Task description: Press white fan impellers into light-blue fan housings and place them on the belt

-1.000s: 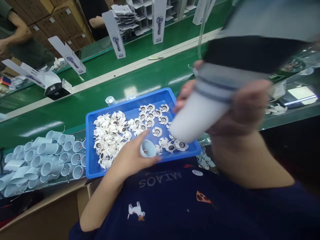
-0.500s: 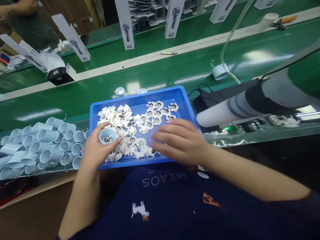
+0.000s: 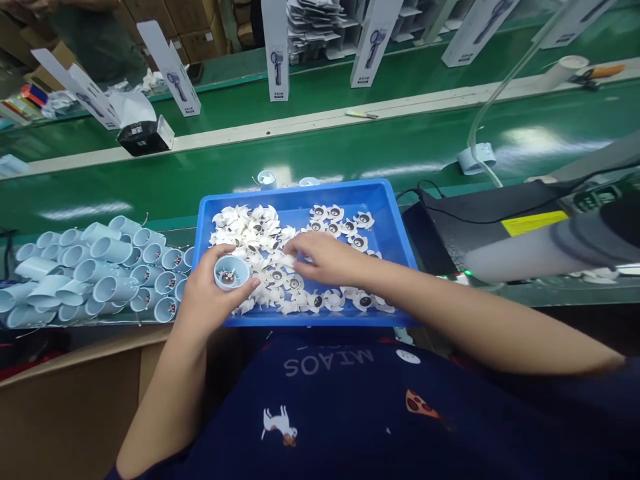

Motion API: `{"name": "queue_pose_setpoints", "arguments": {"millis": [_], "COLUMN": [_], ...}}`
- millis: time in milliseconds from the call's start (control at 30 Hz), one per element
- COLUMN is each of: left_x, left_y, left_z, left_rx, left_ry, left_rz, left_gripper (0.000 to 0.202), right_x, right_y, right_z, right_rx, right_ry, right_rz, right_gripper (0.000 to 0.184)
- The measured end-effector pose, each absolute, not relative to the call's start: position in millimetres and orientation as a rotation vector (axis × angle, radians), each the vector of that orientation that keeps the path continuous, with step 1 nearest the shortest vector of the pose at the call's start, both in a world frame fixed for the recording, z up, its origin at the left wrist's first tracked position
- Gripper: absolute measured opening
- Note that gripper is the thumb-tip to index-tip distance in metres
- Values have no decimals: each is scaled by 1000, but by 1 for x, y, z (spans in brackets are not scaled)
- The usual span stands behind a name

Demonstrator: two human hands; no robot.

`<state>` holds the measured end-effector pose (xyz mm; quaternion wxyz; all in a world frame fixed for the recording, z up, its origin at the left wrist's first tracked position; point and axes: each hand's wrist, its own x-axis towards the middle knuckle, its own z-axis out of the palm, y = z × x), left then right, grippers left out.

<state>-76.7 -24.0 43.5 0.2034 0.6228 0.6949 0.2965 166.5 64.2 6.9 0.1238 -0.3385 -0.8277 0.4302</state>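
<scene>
A pale blue cylindrical fan housing (image 3: pixel 231 283) sits in my left hand (image 3: pixel 205 293), its open end facing up. Inside it, a small motor part with dark and coppery bits shows. My left fingers and thumb wrap round its sides, over the left edge of a blue tray (image 3: pixel 407 260). Many white fan impellers (image 3: pixel 250 230) fill that tray, heaped at the left and more spread out at the right. My right hand (image 3: pixel 325 257) reaches into the middle of them, fingers and thumb bent together round an impeller that they partly hide.
More pale blue housings (image 3: pixel 113 250) lie stacked left of the tray. Two stand behind it, one a housing (image 3: pixel 267 180) with white inside. A dark box (image 3: pixel 480 213) and a thick pale tube (image 3: pixel 530 250) are at the right. White printed cartons (image 3: pixel 277 67) stand across the green bench.
My right hand has moved left across the tray, from its right side to the middle impellers. My left hand keeps hold of the housing. The camera view has shifted a little.
</scene>
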Motion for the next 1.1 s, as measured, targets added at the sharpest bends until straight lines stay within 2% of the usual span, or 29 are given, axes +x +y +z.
{"name": "queue_pose_setpoints", "arguments": {"millis": [100,233,433,633,700,733,833,867,933,1033,1100], "left_x": [-76,-67,-51,-41,-37,-34,-22,-17,-11,-16,-28], "left_y": [-28,-30,-28,-32,-32,-33,-38,-40,-41,-17,23], "left_z": [42,47,52,53,53,52,51,50,50,48,44], "left_rx": [1810,1944,2159,2317,2366,2401,2562,2602,2613,2601,2610], "left_ry": [1809,1577,1424,1426,1452,1457,1433,1421,1403,1380,1545], "left_rz": [862,784,726,663,648,659,784,845,949,1000,1013], "left_gripper": [65,57,53,53,51,49,40,39,41,44,55], "right_x": [184,194,194,193,191,189,181,180,182,198,211], "right_y": [47,28,20,22,20,18,10,8,6,6,4], "right_z": [15,12,9,14,19,22,32,35,39,45,49], "right_rx": [-727,-532,-502,-512,-555,-602,-727,-759,-812,-773,-719], "right_ry": [-1951,-1418,-1070,-1095,-1313,-1509,-2044,-2115,-2163,-2101,-2004], "right_rz": [1774,2119,2267,2213,2026,1814,906,707,568,572,516], "right_gripper": [36,46,48,37,29,24,12,10,9,13,14]}}
